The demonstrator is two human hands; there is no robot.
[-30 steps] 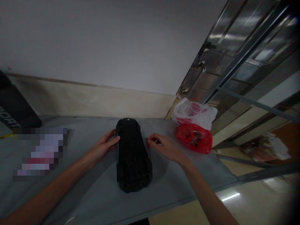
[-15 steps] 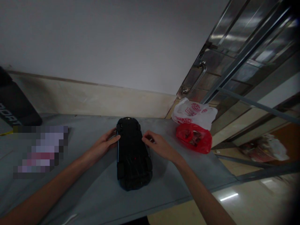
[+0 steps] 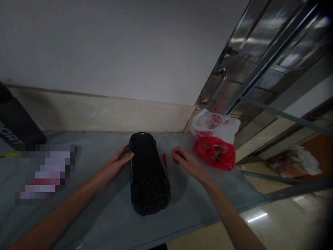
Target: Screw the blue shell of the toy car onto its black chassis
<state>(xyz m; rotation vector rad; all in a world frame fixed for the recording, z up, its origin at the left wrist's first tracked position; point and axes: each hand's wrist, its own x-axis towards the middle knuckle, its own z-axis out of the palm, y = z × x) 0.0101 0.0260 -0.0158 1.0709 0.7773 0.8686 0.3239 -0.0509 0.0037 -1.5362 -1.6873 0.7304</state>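
A toy car lies upside down on the grey-covered table, its black underside and wheels facing up. My left hand grips its left edge near the far end, thumb on the underside and fingers down the side. To the right of the car, a red-handled screwdriver lies on the cloth, its thin shaft pointing toward me. Beyond the screwdriver, my right hand hovers apart from the car with fingers curled and closed. Whether something small is between those fingers cannot be made out.
A red plastic bag and a white plastic bag sit at the table's right. On the left are a blurred-out flat item and a black box. Behind runs a wall; a metal frame stands at right.
My right hand has moved right, away from the car's edge, and the red screwdriver beside the car now shows. My left hand stays on the car.
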